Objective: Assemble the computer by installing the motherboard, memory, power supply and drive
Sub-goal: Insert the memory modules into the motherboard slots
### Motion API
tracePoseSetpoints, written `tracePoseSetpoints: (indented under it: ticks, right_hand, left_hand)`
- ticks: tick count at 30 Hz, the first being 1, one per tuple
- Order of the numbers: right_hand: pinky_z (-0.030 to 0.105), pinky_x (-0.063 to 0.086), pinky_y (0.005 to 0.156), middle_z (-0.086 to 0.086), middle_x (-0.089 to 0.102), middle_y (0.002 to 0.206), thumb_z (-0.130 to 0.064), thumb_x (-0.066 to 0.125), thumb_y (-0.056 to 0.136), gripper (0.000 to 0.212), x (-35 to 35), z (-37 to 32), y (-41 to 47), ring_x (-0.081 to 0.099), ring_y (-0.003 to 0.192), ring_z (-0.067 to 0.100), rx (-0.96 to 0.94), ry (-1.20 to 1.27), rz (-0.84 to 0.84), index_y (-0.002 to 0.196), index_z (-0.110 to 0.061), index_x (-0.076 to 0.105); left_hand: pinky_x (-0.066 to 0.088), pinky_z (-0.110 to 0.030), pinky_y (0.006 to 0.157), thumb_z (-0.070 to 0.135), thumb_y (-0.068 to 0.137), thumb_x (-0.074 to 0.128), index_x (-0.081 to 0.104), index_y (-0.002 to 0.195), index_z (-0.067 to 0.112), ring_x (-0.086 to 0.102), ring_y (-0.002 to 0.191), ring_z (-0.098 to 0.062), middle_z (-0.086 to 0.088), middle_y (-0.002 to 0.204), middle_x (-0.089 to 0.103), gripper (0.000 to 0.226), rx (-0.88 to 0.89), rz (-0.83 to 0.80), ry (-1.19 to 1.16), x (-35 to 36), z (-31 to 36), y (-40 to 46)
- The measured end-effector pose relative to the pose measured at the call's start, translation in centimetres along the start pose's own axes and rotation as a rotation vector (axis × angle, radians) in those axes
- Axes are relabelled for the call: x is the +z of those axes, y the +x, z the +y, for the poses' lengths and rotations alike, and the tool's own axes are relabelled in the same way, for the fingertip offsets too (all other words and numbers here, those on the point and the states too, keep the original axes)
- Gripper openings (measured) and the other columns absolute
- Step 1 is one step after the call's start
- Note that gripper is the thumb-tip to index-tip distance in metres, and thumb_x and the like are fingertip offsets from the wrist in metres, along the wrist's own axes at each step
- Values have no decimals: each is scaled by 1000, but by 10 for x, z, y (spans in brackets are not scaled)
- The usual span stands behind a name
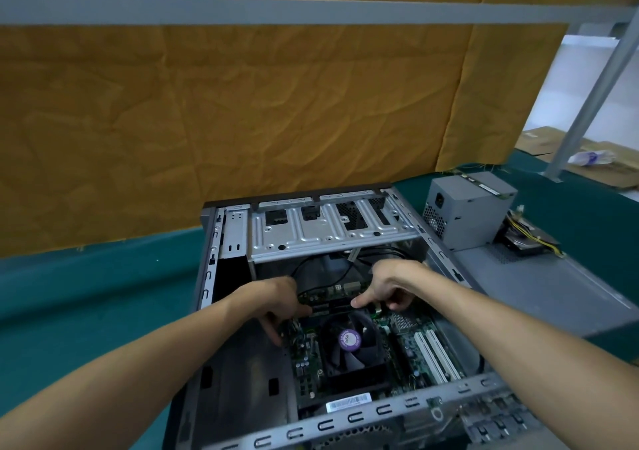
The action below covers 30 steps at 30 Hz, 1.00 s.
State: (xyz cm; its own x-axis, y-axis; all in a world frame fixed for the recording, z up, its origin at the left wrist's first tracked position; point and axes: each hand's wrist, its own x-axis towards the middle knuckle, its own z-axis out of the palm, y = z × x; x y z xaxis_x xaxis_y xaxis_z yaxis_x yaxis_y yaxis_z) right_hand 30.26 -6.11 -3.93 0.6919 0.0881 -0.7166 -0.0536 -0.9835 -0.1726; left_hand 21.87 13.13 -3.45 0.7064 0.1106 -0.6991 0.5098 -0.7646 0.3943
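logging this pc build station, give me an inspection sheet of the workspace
surface: green table mat.
job's things: motherboard sits in open case; memory stick at its slot; power supply and drive lie outside.
clutter: plastic bottle on cardboard, far right.
hands: left hand and right hand press the memory stick with their fingers.
cables: black cables in case; yellow wires by power supply.
surroundings: brown paper backdrop, grey frame.

Open case (221, 311) on green mat (103, 294); motherboard (408, 342) seated inside. Both hands, left (276, 299) and right (390, 285), pressing memory (332, 309) beside fan (349, 340). Power supply (466, 214) outside, right.
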Motion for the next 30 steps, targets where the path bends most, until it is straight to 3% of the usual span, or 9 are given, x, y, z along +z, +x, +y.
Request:
tracePoseSetpoints:
  ticks: [5, 9, 12, 15, 18, 21, 25, 27, 30]
  right_hand:
    - [19, 49, 48, 2, 51, 70, -52, 72, 90, 48, -1, -1, -2, 45, 46, 11, -19, -3, -6, 87, -11, 48]
    - [20, 49, 46, 3, 54, 71, -52, 75, 88, 49, -2, -1, -1, 49, 43, 11, -15, -1, 4, 87, -9, 50]
    - [20, 50, 44, 2, 60, 64, -37, 77, 91, 36, -4, 2, 1, 52, 47, 11, -13, 11, -22, 88, -7, 56]
    - [22, 51, 41, 4, 60, 54, -11, 73, 94, 16, -5, 5, 2, 55, 46, 13, -10, 34, 2, 90, -3, 59]
    - [24, 53, 41, 7, 60, 52, 0, 69, 94, 11, -3, 6, 1, 56, 43, 15, -29, 49, 24, 90, 0, 59]
    - [25, 57, 46, 8, 61, 59, -7, 71, 95, 13, -3, 6, -2, 58, 48, 15, -45, 59, 27, 89, -2, 60]
    - [28, 59, 49, 9, 64, 74, -27, 80, 89, 30, -3, 4, -3, 60, 52, 17, -76, 93, 46, 92, -4, 61]
    - [27, 57, 46, 9, 65, 74, -32, 84, 85, 35, -1, 2, -1, 60, 48, 16, -84, 67, 81, 89, -5, 61]
    - [26, 57, 45, 9, 62, 75, -36, 88, 80, 43, 0, 1, 3, 59, 41, 16, -83, 44, 107, 87, -6, 58]
  left_hand:
    - [63, -46, 71, 32, 99, 65, 51, 118, -11, 73, 93, -42, -32, 118, 65, 49, 23, -5, 46, -4, -2, 2]
    - [64, -44, 72, 18, 97, 69, 54, 108, -7, 76, 80, -31, -22, 102, 66, 31, 40, 16, 118, -9, -7, 11]
    - [64, -38, 61, 15, 96, 70, 51, 92, -1, 76, 65, -27, -17, 101, 60, 26, 60, 48, 141, -9, -9, 20]
    - [57, -26, 45, 17, 97, 68, 48, 80, 2, 75, 65, -22, -13, 91, 57, 31, 79, 42, 205, -8, -11, 23]
    - [58, -31, 44, 14, 96, 69, 50, 83, 2, 74, 59, -27, -12, 90, 57, 25, 106, 39, 228, -9, -14, 22]
    - [56, -28, 45, 6, 90, 70, 52, 86, 1, 75, 63, -23, -11, 99, 60, 18, 88, 33, 221, -10, -14, 18]
    - [62, -34, 55, 37, 93, 73, 57, 95, 1, 72, 68, -26, -9, 91, 57, 39, 91, 19, 37, -11, -7, 10]
    - [64, -39, 60, 45, 90, 74, 56, 94, 2, 73, 79, -30, -9, 104, 57, 46, 87, 36, 57, -8, -3, 5]
    - [64, -44, 74, 50, 92, 69, 53, 117, -5, 75, 88, -36, -16, 130, 55, 62, 54, 76, 135, -3, 2, 3]
